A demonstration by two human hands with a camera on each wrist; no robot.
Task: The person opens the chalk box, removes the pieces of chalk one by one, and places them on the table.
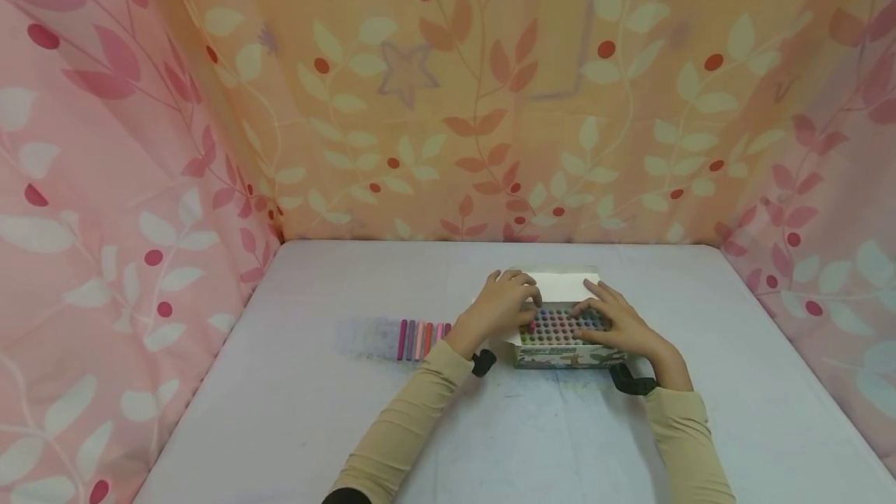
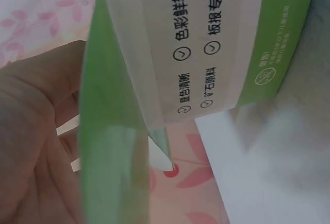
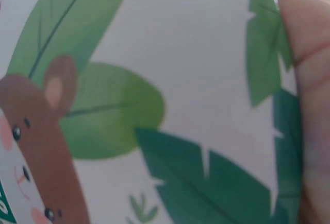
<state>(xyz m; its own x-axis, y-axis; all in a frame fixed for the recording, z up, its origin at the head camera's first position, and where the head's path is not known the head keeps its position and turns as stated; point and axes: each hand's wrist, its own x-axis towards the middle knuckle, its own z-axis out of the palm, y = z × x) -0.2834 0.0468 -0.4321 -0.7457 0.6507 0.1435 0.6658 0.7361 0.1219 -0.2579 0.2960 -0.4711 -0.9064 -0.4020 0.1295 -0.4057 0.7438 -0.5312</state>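
A printed box (image 1: 567,358) of chalk stands with its lid raised, packed with upright chalk sticks (image 1: 556,325) in many colours. My left hand (image 1: 500,302) reaches over the box's left end with bent fingers and appears to pinch a pink chalk stick (image 1: 532,326) that pokes above the others. In the left wrist view, a green and white box flap (image 2: 113,131) covers part of the left hand (image 2: 36,141). My right hand (image 1: 623,321) lies over the right end, fingers spread across the chalk tops and lid. Its palm (image 3: 314,80) borders the box's leaf-printed side (image 3: 206,80) in the right wrist view.
Several pink, purple and red chalk sticks (image 1: 420,341) lie in a row left of the box, partly behind the left forearm. Bluish chalk dust (image 1: 367,337) marks the white tabletop (image 1: 308,411). Patterned curtains (image 1: 448,99) enclose the back and sides.
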